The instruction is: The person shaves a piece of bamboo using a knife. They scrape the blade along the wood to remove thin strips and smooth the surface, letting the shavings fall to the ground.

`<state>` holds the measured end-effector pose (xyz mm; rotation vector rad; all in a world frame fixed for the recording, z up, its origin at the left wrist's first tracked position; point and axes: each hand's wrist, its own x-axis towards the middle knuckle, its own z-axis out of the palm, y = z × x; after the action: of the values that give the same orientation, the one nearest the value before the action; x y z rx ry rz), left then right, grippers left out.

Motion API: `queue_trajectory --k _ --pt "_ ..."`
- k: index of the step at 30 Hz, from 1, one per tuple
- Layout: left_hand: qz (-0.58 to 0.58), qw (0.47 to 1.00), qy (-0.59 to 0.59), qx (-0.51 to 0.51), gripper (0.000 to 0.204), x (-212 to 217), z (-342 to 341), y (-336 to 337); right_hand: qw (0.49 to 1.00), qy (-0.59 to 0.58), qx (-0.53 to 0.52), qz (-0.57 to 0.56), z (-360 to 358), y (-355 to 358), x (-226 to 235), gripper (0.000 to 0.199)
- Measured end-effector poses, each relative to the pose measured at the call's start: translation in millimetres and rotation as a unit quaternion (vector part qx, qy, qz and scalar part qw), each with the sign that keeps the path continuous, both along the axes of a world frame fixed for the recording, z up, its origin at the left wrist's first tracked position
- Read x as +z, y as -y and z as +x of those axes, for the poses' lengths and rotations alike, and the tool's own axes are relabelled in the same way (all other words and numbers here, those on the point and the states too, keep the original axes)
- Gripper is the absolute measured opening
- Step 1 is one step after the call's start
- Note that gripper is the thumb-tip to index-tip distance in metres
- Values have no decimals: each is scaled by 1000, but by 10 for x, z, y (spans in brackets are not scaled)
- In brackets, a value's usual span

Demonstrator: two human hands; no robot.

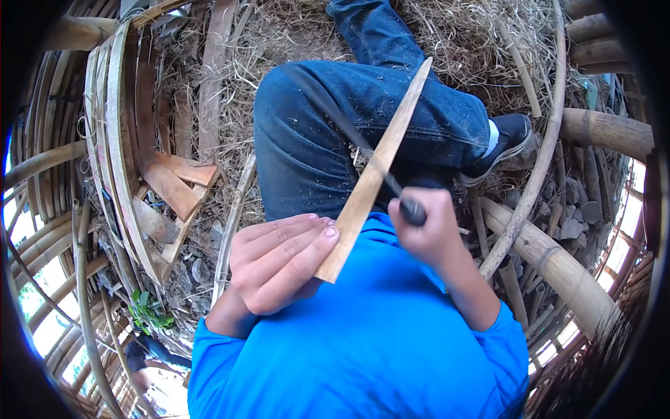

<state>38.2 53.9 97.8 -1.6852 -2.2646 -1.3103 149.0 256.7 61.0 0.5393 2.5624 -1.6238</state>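
While the left hand pinches the lower end of a tapered bamboo slat against the blue shirt, the right hand is fisted on a dark knife — its handle hidden, its blade blurred — crossing the slat above the jeans.

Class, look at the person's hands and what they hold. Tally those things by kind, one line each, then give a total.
Hands: 2, left hand and right hand
Bamboo slats held: 1, bamboo slat in the left hand
Knives: 1, dark knife in the right hand, blade across the slat
Total: 4
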Motion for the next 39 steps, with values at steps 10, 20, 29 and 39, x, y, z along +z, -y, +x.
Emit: queue_trajectory --k 10,20,29,39 --pt "15 1000 23 -6 19 -74 -106 -7 997 55 -8 -52 -163 19 146 17" --pt "60 995 67 34 18 -230 -134 105 986 83 -141 -40 -180 -326 -427 29" --pt "81 992 70 69 16 -231 -27 157 777 25 -220 -589 -603 395 -212 37" --pt "-5 555 822 -124 68 -194 18 317 783 37 -265 -561 -531 471 -136 27"
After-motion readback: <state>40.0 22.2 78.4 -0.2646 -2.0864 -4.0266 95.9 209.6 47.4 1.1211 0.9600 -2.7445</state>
